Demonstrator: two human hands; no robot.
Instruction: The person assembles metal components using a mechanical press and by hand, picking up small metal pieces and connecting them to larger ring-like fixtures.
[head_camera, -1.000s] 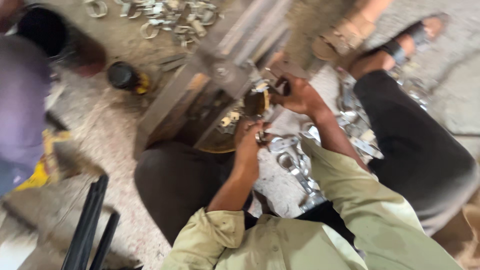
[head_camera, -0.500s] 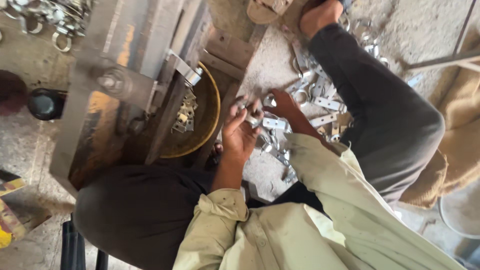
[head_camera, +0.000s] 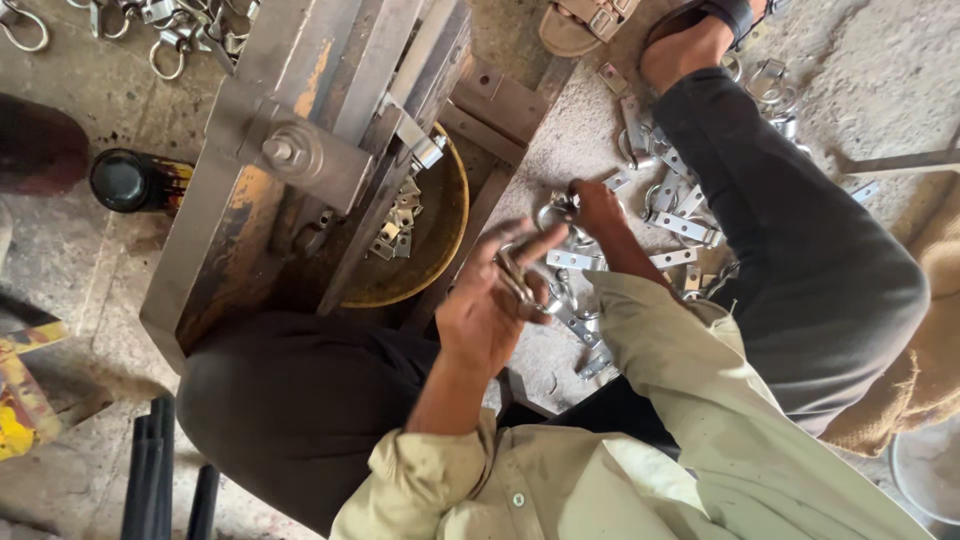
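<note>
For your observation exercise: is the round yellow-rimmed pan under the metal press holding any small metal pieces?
Yes, several small metal pieces lie in the yellow-rimmed pan, partly beneath the metal press.

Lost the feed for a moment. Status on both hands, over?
Left hand shut on metal ring. Right hand down on parts pile, gripping a shackle. Nothing between them.

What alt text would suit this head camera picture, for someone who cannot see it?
Seen from above, a seated person's left hand holds a bent metal ring piece, while the right hand reaches into a heap of metal rings and plates on the concrete floor. A rusty steel press frame stands over a brass-coloured bowl of small parts.
</note>
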